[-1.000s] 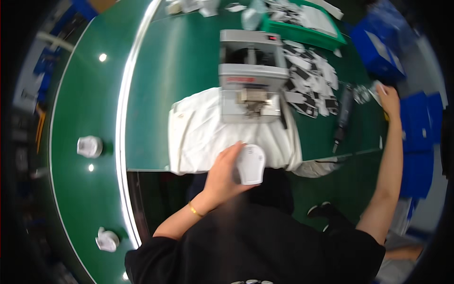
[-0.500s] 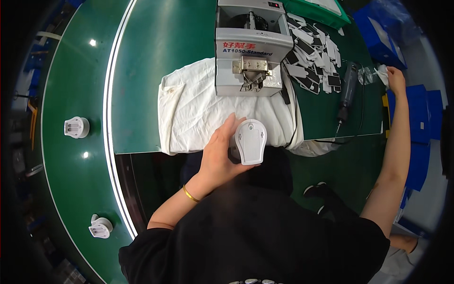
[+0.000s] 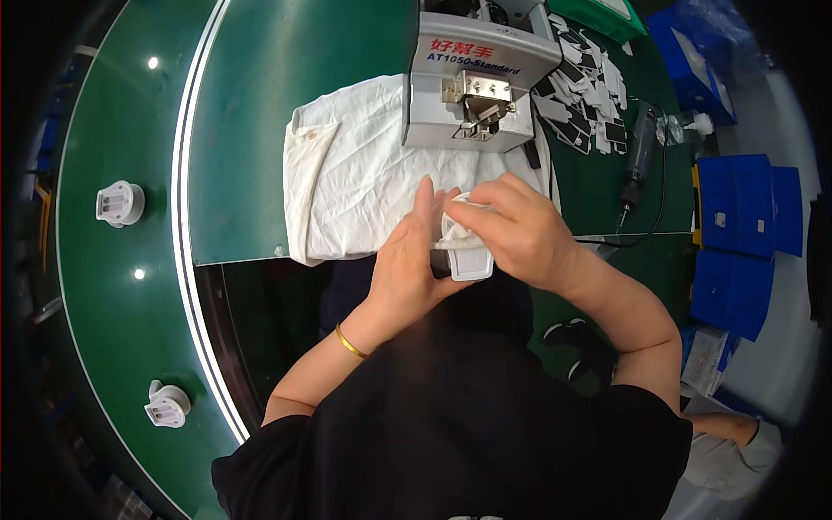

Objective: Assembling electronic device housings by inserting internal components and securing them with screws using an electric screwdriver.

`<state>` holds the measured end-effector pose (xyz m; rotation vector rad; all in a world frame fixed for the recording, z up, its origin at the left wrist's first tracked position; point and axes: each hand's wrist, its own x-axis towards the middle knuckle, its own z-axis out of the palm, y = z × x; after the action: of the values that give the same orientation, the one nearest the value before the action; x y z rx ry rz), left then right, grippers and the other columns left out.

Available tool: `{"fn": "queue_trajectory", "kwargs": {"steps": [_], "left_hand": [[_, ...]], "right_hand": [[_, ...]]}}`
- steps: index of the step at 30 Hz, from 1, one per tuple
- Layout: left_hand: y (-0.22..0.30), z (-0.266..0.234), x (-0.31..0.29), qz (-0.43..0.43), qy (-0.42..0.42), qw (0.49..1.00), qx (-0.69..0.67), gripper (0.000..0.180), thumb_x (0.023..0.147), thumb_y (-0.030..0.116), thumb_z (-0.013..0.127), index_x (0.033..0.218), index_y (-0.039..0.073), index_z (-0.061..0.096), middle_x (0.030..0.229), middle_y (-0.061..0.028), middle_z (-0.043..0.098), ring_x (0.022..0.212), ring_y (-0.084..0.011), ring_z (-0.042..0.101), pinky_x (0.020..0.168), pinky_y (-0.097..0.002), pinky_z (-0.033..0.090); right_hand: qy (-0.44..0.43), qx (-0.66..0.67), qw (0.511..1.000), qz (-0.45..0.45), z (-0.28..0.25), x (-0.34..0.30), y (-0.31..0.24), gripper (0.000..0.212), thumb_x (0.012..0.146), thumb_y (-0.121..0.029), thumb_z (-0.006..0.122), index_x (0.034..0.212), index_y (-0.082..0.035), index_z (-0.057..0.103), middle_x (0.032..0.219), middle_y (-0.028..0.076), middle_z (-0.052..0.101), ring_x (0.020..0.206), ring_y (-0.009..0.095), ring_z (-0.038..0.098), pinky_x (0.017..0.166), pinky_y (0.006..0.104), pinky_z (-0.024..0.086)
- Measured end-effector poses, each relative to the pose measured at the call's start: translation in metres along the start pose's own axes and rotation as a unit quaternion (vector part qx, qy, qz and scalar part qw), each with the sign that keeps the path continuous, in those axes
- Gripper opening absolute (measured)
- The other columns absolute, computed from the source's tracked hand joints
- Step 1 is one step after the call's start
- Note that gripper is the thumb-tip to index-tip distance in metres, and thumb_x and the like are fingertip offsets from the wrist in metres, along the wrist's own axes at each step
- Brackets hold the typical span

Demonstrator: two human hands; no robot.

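In front of my body, my left hand (image 3: 404, 270) grips a white plastic housing (image 3: 471, 264) from its left side. The housing's wide end points away from me, and its narrow end shows below my right fingers. My right hand (image 3: 524, 232) is closed in a pinch on a small white cloth (image 3: 454, 231), pressed against the housing's upper face. Fingers and cloth cover much of that face. Just beyond my hands, a larger white cloth (image 3: 355, 182) lies over the table edge, under a grey machine (image 3: 477, 56) with a metal fixture on its front.
Several white-and-black flat parts (image 3: 594, 95) are heaped right of the machine. An electric screwdriver (image 3: 640, 152) lies near a clear bottle (image 3: 674, 130). Blue bins (image 3: 735, 204) line the right. Two white housings (image 3: 121, 204) sit on the green surface left of a light strip (image 3: 180, 182).
My right hand has come from the bottle at the far right to the housing, bringing the small white cloth. My left hand still holds the housing. The whole view has shifted slightly.
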<state>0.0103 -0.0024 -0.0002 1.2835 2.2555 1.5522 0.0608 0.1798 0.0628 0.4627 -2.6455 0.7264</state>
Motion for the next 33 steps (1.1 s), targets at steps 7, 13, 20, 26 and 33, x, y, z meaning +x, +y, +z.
{"fn": "queue_trajectory", "kwargs": {"steps": [7, 13, 20, 26, 33], "left_hand": [[0.0, -0.001, -0.001, 0.008, 0.011, 1.0, 0.002, 0.117, 0.062, 0.016, 0.087, 0.148, -0.008, 0.012, 0.133, -0.0192, 0.055, 0.111, -0.0359, 0.059, 0.092, -0.0392, 0.05], [0.0, 0.001, 0.0, 0.015, 0.014, 1.0, 0.006, 0.118, 0.062, 0.017, 0.087, 0.149, -0.007, 0.01, 0.13, -0.0183, 0.058, 0.114, -0.0357, 0.058, 0.093, -0.0392, 0.049], [-0.005, 0.007, -0.003, 0.021, 0.006, 1.0, -0.015, 0.111, 0.061, -0.001, 0.076, 0.15, -0.005, 0.009, 0.134, -0.0165, 0.056, 0.115, -0.0365, 0.057, 0.093, -0.0393, 0.049], [-0.009, 0.008, -0.005, 0.028, 0.002, 1.0, 0.003, 0.107, 0.06, -0.008, 0.07, 0.149, -0.005, 0.01, 0.135, -0.016, 0.055, 0.116, -0.037, 0.056, 0.091, -0.0392, 0.051], [-0.003, 0.006, -0.003, 0.029, 0.019, 0.999, -0.013, 0.107, 0.062, -0.007, 0.07, 0.15, -0.005, 0.01, 0.132, -0.0168, 0.057, 0.113, -0.037, 0.058, 0.09, -0.039, 0.051]], "right_hand": [[0.011, -0.045, 0.999, -0.017, 0.006, -0.001, 0.0, 0.032, 0.071, 0.005, 0.065, 0.102, -0.003, 0.069, 0.088, 0.011, 0.059, 0.073, 0.028, 0.056, 0.061, 0.0357, 0.049], [-0.001, -0.059, 0.998, 0.007, -0.002, 0.002, 0.009, 0.029, 0.072, 0.003, 0.064, 0.101, -0.001, 0.068, 0.088, 0.011, 0.06, 0.074, 0.028, 0.057, 0.065, 0.036, 0.048], [-0.084, 0.03, 0.995, -0.038, 0.009, -0.03, -0.027, 0.033, 0.07, 0.005, 0.064, 0.102, -0.003, 0.069, 0.088, 0.008, 0.059, 0.074, 0.028, 0.057, 0.065, 0.0368, 0.049], [-0.007, 0.0, 0.999, -0.036, 0.015, -0.013, -0.016, 0.032, 0.069, 0.006, 0.063, 0.099, -0.003, 0.069, 0.087, 0.008, 0.058, 0.074, 0.027, 0.057, 0.065, 0.0349, 0.05], [-0.023, -0.013, 1.0, -0.014, 0.013, -0.018, -0.026, 0.03, 0.071, 0.007, 0.061, 0.099, -0.002, 0.068, 0.088, 0.01, 0.059, 0.075, 0.028, 0.056, 0.066, 0.0356, 0.049]]}}
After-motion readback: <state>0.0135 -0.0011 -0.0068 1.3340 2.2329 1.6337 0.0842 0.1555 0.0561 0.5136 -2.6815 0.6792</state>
